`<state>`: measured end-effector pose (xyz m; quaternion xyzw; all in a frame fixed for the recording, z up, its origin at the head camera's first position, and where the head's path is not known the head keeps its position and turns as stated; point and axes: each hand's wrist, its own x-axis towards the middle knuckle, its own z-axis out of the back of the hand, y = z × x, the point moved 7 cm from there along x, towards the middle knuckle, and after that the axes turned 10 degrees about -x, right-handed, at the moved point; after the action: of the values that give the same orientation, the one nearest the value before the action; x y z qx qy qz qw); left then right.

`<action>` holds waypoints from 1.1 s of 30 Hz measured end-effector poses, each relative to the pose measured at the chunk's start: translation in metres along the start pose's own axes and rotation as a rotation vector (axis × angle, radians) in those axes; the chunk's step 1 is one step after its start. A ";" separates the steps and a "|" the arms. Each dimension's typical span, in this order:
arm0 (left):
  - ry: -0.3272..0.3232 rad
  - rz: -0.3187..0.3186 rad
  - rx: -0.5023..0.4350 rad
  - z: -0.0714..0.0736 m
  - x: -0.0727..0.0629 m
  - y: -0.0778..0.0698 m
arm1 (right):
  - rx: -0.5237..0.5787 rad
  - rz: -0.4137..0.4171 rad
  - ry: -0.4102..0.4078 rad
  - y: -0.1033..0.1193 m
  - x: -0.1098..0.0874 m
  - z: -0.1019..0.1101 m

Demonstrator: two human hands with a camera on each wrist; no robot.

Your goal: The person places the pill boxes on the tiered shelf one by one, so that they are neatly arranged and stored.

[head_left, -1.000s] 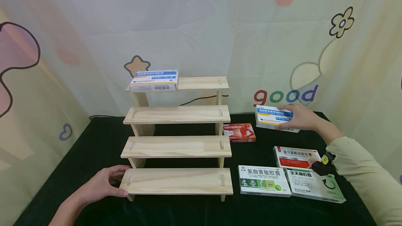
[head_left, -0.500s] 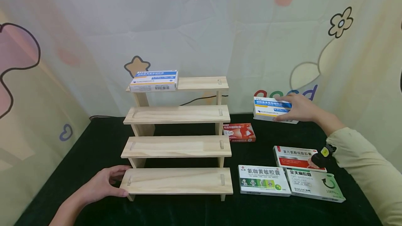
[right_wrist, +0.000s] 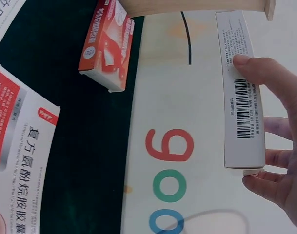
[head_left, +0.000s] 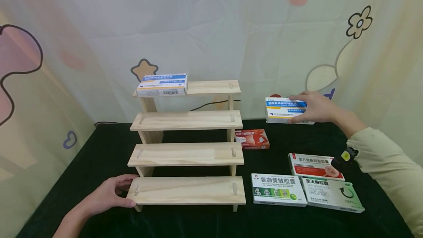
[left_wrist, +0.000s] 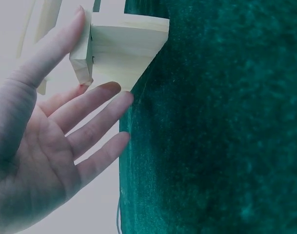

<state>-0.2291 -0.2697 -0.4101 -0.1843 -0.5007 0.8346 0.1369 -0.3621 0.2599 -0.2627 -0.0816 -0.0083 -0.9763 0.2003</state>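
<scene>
Held box (head_left: 278, 111): white, blue bands

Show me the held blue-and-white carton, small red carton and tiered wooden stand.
Held blue-and-white carton (head_left: 280, 110), head view, printed face.
Small red carton (right_wrist: 108, 48), right wrist view, printed face.
Tiered wooden stand (head_left: 185, 154), head view, third tier from top.

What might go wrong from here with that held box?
The held box might slip, since the right grip holds it toward one end. Taken to the top shelf, it could knock the twin box there. The rack might shift if bumped: the left grip holds only the bottom shelf's left end.
</scene>
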 end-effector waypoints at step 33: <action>0.015 0.006 -0.054 -0.001 0.000 0.002 | 0.022 0.013 0.005 0.025 0.020 0.051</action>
<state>-0.2290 -0.2698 -0.4126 -0.1958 -0.5216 0.8197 0.1333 -0.3626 0.2311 -0.2095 -0.0772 -0.0180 -0.9750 0.2076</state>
